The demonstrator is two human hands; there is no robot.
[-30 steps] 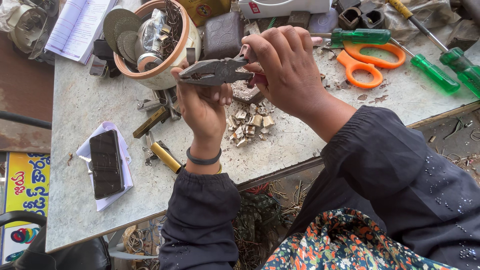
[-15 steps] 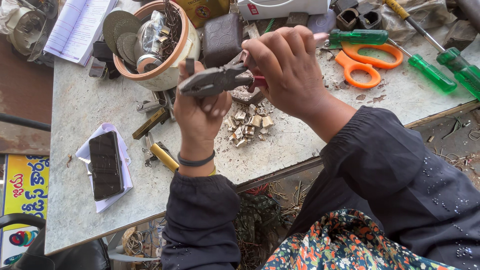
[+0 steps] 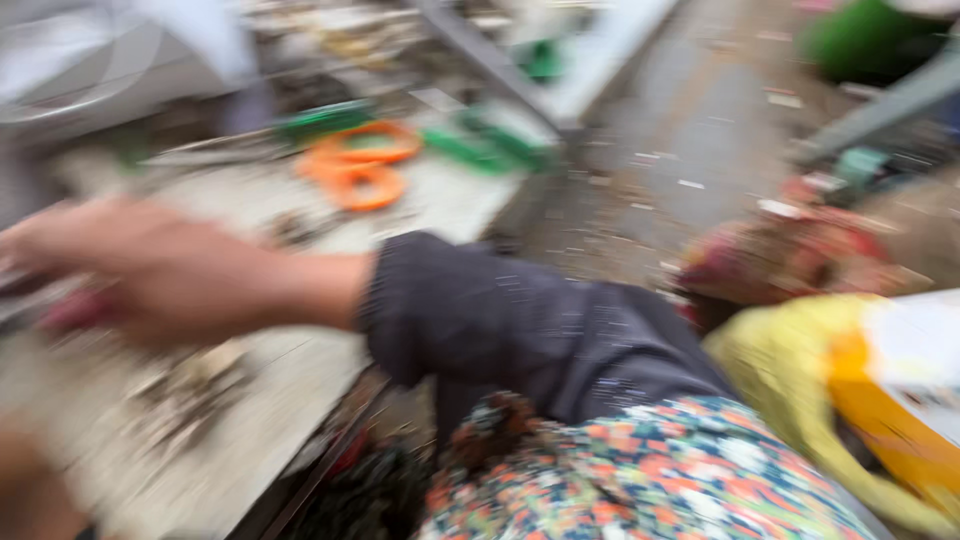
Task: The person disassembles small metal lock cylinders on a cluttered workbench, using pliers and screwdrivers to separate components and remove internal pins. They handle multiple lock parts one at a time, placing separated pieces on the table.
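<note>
View has swung right since the earlier frame and is heavily blurred. Right hand [image 3: 150, 270] reaches left over the worktable [image 3: 450, 200], grip unreadable; something reddish [image 3: 75, 312] under it. Pliers not discernible. Orange scissors [image 3: 365, 170] behind. Yellow-orange package [image 3: 890, 400] at right.

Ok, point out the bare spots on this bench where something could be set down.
The picture is blurred. The pale benchtop looks bare between the orange scissors and the dark sleeve. It is crowded under the right hand, where small scraps lie, and along the cluttered back edge.
</note>
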